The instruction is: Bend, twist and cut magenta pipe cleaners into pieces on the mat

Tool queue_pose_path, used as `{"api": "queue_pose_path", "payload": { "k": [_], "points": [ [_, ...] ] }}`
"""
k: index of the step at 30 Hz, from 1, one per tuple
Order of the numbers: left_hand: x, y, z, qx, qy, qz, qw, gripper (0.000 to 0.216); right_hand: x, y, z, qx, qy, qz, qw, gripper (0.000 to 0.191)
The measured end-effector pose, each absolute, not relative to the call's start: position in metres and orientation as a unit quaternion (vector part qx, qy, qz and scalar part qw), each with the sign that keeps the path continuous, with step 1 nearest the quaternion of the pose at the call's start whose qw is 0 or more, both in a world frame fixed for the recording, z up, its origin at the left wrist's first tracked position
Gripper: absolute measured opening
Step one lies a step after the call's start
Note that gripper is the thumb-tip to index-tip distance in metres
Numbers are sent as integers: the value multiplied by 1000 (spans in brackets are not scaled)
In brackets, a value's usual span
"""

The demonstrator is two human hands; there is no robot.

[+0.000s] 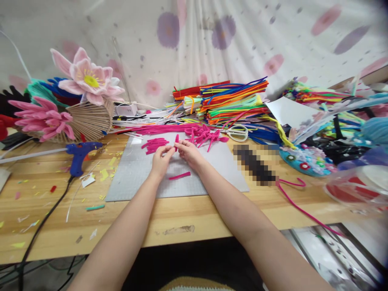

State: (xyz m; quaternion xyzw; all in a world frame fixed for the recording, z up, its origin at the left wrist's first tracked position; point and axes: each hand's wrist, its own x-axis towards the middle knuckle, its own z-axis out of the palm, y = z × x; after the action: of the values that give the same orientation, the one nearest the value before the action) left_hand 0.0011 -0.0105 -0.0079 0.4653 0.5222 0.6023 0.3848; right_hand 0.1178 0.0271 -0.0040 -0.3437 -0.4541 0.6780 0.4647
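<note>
Over the grey cutting mat [130, 178] my left hand [163, 159] and my right hand [188, 152] meet, fingers pinched together. Between them they hold a short magenta pipe cleaner piece [176, 139], its tip poking up above the fingertips; its lower part is hidden. A single cut magenta pipe cleaner [179, 176] lies on the mat just below my hands. Left of my fingers is a pile of short magenta pieces [154, 144]. Behind my right hand sits a heap of bent magenta pipe cleaner shapes [203, 135].
A blue glue gun [79, 155] with a black cord rests at left, near pink pipe cleaner flowers [91, 79]. Scissors [238, 132] lie behind the mat, before stacked coloured pipe cleaners [233, 101]. Right are a blurred-out dark object [256, 165] and a plastic-wrapped tub [357, 186].
</note>
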Motion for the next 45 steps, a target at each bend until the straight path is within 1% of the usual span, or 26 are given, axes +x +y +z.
{"api": "queue_pose_path", "payload": {
  "k": [2,4,6,8,15,20,22,28,31,39,42,45],
  "points": [
    [-5,-11,-3,420,521,614,418,28,120,26,-4,-356,-508,650,438,35],
    [-11,-11,0,401,519,610,445,33,122,25,-3,-357,-569,629,392,33],
    [-14,-11,1,407,516,596,462,36,123,24,-4,-350,-617,609,355,30],
    [-15,-12,1,423,515,580,468,36,123,24,-7,-340,-644,597,337,27],
    [-13,-10,-3,421,535,593,430,32,119,26,-12,-365,-642,573,355,17],
    [-14,-9,-4,383,515,595,483,36,113,28,-15,-395,-671,487,395,10],
    [-14,-8,-5,388,514,591,487,35,111,28,-18,-398,-679,468,401,9],
    [-11,1,-10,424,554,578,423,17,108,27,-23,-450,-697,376,413,5],
    [-9,5,-12,425,573,574,401,13,107,27,-22,-475,-688,346,425,4],
    [-7,3,-8,413,579,580,396,9,107,28,-21,-472,-689,343,429,5],
    [-7,1,-5,417,556,577,430,14,108,30,-22,-453,-694,379,412,9],
    [-10,0,-4,426,545,559,457,24,109,32,-25,-442,-687,412,403,13]
  ]
}}
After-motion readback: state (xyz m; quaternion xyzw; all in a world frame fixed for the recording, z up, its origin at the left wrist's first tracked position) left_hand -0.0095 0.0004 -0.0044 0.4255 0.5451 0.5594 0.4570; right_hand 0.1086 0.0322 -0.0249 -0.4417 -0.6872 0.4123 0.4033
